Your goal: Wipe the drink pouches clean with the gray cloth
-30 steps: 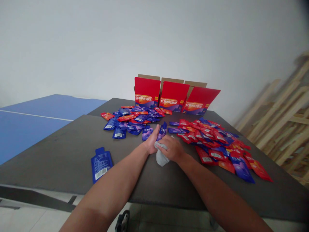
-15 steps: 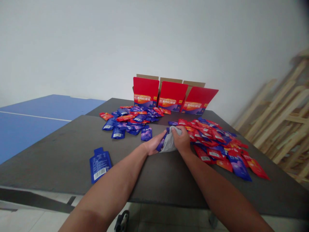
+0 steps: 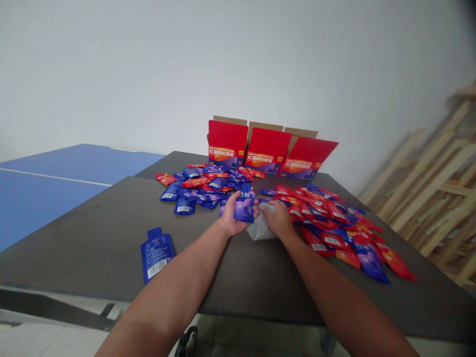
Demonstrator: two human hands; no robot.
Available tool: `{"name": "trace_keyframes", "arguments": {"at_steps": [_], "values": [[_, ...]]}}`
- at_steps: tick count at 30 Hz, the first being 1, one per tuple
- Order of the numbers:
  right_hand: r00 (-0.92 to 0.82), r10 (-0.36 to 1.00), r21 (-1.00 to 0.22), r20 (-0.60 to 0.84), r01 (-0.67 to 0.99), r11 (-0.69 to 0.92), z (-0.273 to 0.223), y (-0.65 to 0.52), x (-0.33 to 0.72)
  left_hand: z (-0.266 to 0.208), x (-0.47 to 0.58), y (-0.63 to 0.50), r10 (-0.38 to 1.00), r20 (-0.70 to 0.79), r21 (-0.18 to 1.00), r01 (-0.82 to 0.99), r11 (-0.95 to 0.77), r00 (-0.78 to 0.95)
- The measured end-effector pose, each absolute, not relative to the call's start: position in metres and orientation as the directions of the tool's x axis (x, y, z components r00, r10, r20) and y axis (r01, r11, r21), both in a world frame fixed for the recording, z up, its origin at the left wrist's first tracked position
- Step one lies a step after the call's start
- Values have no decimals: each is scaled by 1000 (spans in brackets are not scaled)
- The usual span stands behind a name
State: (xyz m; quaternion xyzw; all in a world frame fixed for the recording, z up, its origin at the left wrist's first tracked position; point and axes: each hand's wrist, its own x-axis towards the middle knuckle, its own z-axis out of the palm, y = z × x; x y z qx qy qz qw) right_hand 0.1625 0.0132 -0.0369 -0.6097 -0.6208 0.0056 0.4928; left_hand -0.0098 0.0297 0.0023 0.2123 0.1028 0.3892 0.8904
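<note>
My left hand point(image 3: 231, 218) grips a blue-purple pouch point(image 3: 244, 204), its printed front turned up towards me. Just to the right, my right hand point(image 3: 278, 217) pinches a crumpled grey-white cloth point(image 3: 259, 229) that hangs down near the table. The cloth and the pouch are close together; whether they touch I cannot tell. A mixed heap of blue and red pouches point(image 3: 213, 183) lies beyond my left hand. Another heap, mostly red pouches point(image 3: 334, 213), spreads to the right of my right hand. One blue pouch point(image 3: 156, 254) lies alone beside my left forearm, barcode side up.
Three red boxes with raised lids point(image 3: 227, 144) stand in a row at the back of the dark table point(image 3: 92, 238). A blue table-tennis table point(image 3: 55, 183) adjoins on the left. Wooden frames point(image 3: 442, 188) lean at the right.
The cloth was wrapped over the pouch. Now the pouch is out of it, held upright in my left hand, while my right hand keeps the cloth slightly to the right.
</note>
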Motion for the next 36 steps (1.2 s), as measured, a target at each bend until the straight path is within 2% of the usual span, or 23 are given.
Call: {"name": "trace_keyframes", "arguments": {"at_steps": [3,6,9,11,14,17,20,24,27,30,36], "values": [[19,695,-405,719,824,397,-39,7,154,4,-9,31,789,-99,404,-701,588,606],[-175,657,-246,733,832,496,-33,-3,148,2,-4,30,817,-146,401,-722,564,558],[-337,664,-152,667,812,564,-28,-9,145,0,3,27,813,-148,452,-693,562,563],[-370,676,-140,638,807,574,-27,-9,143,-2,8,25,816,-126,521,-662,539,564],[-352,677,-158,646,806,570,-28,-6,143,-6,12,25,836,-40,626,-638,448,548],[-255,674,-175,693,848,501,-22,-3,156,-12,14,27,840,-5,701,-597,390,543],[-96,692,-186,716,928,322,-5,-5,185,-18,15,30,863,-59,756,-541,367,503],[85,740,-163,667,986,34,16,-7,233,-22,18,31,848,-74,797,-480,367,525],[140,829,-94,541,990,-106,21,-4,255,-23,21,32,841,-66,828,-441,347,537],[162,911,-1,380,985,-175,23,2,261,-24,21,31,837,-42,857,-412,311,545],[113,993,206,30,972,-117,30,6,256,-30,20,28,807,61,939,-307,153,588]]}}
